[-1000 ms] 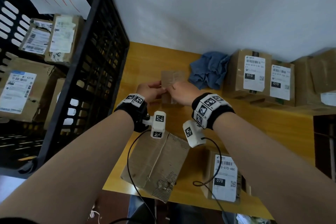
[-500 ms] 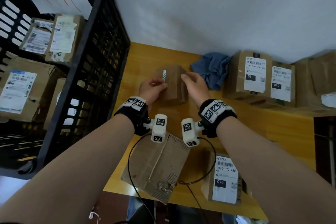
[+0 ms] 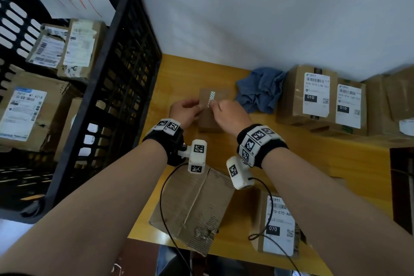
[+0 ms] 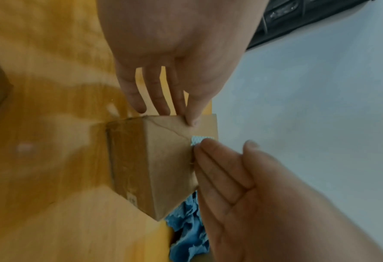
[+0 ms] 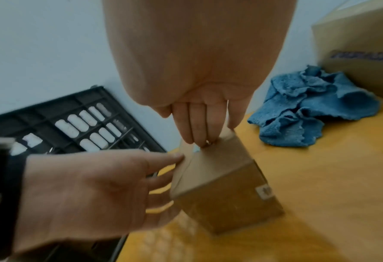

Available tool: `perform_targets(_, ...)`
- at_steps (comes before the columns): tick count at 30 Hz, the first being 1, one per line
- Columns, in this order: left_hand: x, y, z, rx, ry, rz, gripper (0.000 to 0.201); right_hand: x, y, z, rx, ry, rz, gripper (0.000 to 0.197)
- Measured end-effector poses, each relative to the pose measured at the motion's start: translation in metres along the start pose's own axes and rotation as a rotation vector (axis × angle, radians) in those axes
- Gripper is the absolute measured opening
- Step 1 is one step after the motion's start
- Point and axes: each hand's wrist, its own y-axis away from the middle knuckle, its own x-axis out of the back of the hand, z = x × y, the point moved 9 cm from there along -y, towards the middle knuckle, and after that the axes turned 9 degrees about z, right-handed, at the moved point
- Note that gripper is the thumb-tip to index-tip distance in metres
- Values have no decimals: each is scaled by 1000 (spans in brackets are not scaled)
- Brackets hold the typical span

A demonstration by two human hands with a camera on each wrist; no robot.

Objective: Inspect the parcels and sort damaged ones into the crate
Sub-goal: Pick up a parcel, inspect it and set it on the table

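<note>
A small brown parcel (image 3: 209,119) with a patterned sticker strip (image 3: 211,96) stands on the yellow table (image 3: 183,74), tipped onto an edge. My left hand (image 3: 186,111) holds its left side, thumb on the upper face and fingers (image 5: 159,182) along the side. My right hand (image 3: 226,112) pinches the parcel's upper edge beside the sticker, fingers (image 4: 217,168) flat on the near face and the thumb behind. A crease crosses the parcel's face (image 4: 163,168). The black crate (image 3: 125,74) stands left of the table with several parcels inside.
A crumpled blue cloth (image 3: 259,89) lies right of the parcel. Two labelled "010" parcels (image 3: 313,94) stand against the wall at the right. Near the front edge lie a torn, flattened parcel (image 3: 195,208) and a "070" parcel (image 3: 277,226). Wrist-camera cables hang over them.
The parcel has been turned so its sticker faces up. My right hand slid from the parcel's right side onto its upper edge by the sticker; the left stayed at the left side.
</note>
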Motion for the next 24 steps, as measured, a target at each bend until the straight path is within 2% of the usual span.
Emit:
perform_targets(6,1,-8,-8,57,7,-24,18,-14,-3,-7,32,112,-54,50)
perform_targets(8,2,-8,-11,77,-11,-19,16,-10,-2,-6,27,78,-82,49)
perform_targets(10,2,-6,-12,95,-26,-12,13,6,-1,8,-66,-117,-21,44)
perform_targets(13,1,-4,-16,151,-12,-21,20,33,4,38,-231,-306,229,32)
perform_targets(16,-1,-1,-19,203,27,-21,36,16,6,54,-368,-373,160,40)
perform_targets(21,-1,-3,-28,245,59,-53,19,5,8,65,-501,-546,211,37)
perform_targets(22,0,-3,-30,250,55,-56,20,4,8,67,-511,-556,215,36)
perform_targets(24,4,-1,-30,239,52,-50,34,4,7,70,-540,-605,223,34)
